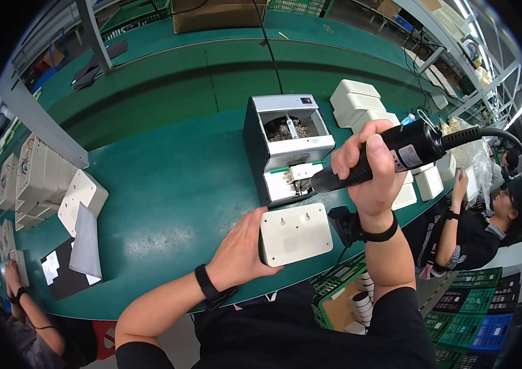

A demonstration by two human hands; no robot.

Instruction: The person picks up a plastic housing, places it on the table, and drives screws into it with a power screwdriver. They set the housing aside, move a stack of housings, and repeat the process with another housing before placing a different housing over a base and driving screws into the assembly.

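My left hand (242, 240) grips a cream plastic box (296, 237) by its left side, with the thumb along its near edge. The box lies back up near the table's front edge, showing keyhole slots, a small grille and holes at the corners. My right hand (371, 166) is wrapped round a black electric screwdriver (418, 146), its cord running off to the right. The driver's nose points left and down at the pick-up end of a screw feeder (301, 147), just beyond the box. Whether the bit touches a screw there, I cannot make out.
More cream housings (359, 101) stand at the right, and others are stacked (43, 175) at the left beside a grey post (43, 117). Dark sheets (67, 270) lie at the left front. Co-workers sit at both sides. Below the edge stands a green crate (328, 301).
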